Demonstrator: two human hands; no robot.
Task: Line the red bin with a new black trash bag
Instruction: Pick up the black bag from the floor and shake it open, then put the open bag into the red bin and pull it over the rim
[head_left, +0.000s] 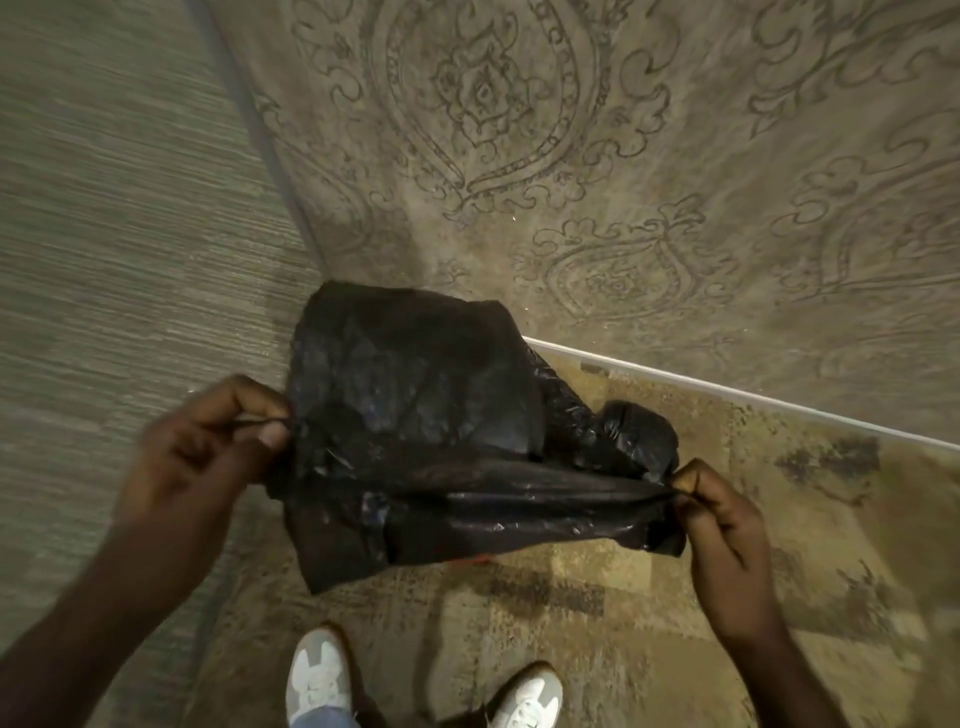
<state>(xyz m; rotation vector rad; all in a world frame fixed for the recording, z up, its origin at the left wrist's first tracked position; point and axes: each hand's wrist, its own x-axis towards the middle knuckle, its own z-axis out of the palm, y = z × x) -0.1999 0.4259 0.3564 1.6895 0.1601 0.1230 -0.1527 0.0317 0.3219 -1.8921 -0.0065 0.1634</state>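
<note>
Both hands are pinched closed on the black trash bag (415, 431). Left hand (208, 441) has thumb and fingers clamped on the bag's edge on its inner side. Right hand (722, 519) is closed on a bunched, stretched edge at its fingertips. The bag film is pulled taut between the two hands and hangs in front of the person, away from the body.

Progress, as a judgement: early to mid. The bag is out and mostly unfolded, and the hands look to be working the mouth apart. It's not seated in anything yet. Above the hands the bag is still creased in flat panels; a crumpled lump sits just above the right hand.

Red bin (477, 559): only a small red-orange sliver shows below the bag's lower edge, between the hands and slightly nearer the right one. Probably the bin, almost fully hidden behind the bag. Can't tell its rim or whether it's empty.

Left to do: open the mouth fully, drop the bag in, fold the edge over the rim.

Surroundings: patterned wall (675, 156) beyond the bag, baseboard (753, 400) running above the right hand, mottled carpet (649, 597) underneath, two white shoes (319, 686) below the hands. Nothing obviously blocks the way; the bag itself screens the bin from view.
</note>
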